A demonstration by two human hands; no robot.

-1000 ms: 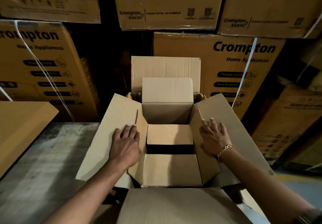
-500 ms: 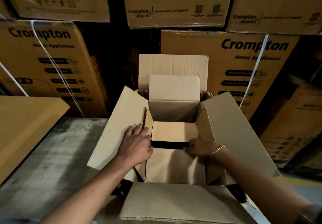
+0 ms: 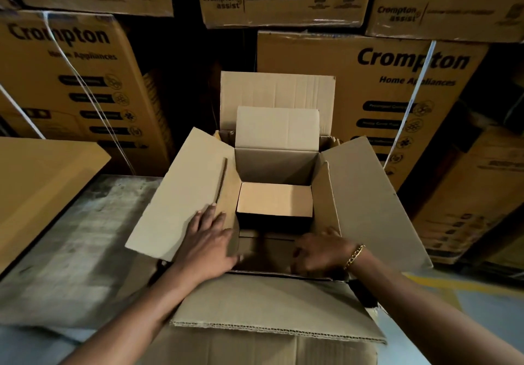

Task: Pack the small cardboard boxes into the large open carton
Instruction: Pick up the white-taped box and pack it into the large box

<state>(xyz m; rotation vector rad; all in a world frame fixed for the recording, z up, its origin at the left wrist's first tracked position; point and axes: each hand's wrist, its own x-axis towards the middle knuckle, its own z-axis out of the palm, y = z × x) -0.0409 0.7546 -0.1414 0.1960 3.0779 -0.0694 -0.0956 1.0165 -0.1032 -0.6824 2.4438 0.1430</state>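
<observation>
Inside open carton (image 3: 181, 194), small box (image 3: 274, 200), both hands (image 3: 208, 247) at near edge

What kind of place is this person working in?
Most likely a warehouse or stockroom: strapped Crompton Home Appliances cartons are stacked high behind, and an open carton is being packed on a bare concrete floor.

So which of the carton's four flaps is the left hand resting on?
The left hand lies on the left side flap, splayed outward; the far flap stands upright, and the others are untouched.
</observation>
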